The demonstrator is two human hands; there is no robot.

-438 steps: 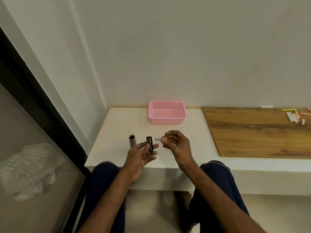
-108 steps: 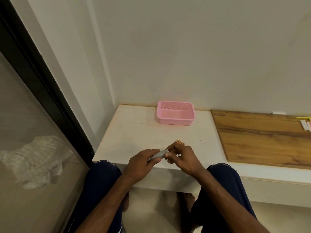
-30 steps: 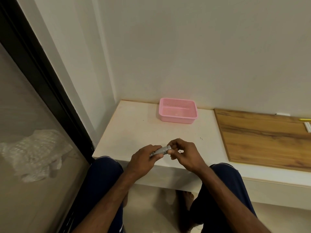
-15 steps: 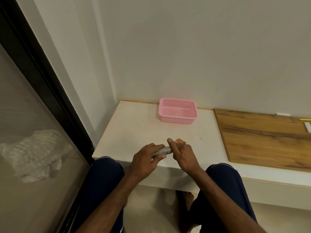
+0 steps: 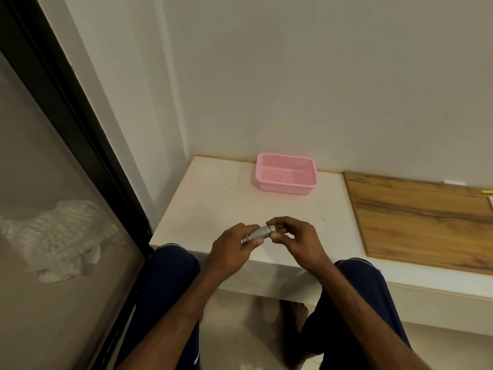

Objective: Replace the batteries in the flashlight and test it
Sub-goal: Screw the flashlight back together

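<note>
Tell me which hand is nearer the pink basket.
Right. The right hand sits straight in front of the pink basket, pinching the end of the flashlight. The left hand, gripping its barrel, lies in front and off to the basket's left.

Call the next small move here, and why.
Probably twist the end tight with the right hand, then try the switch. The left hand grips the small silver metal cylindrical flashlight by its body over the white ledge, the right fingertips pinch its far end, and no beam shows yet.
</note>
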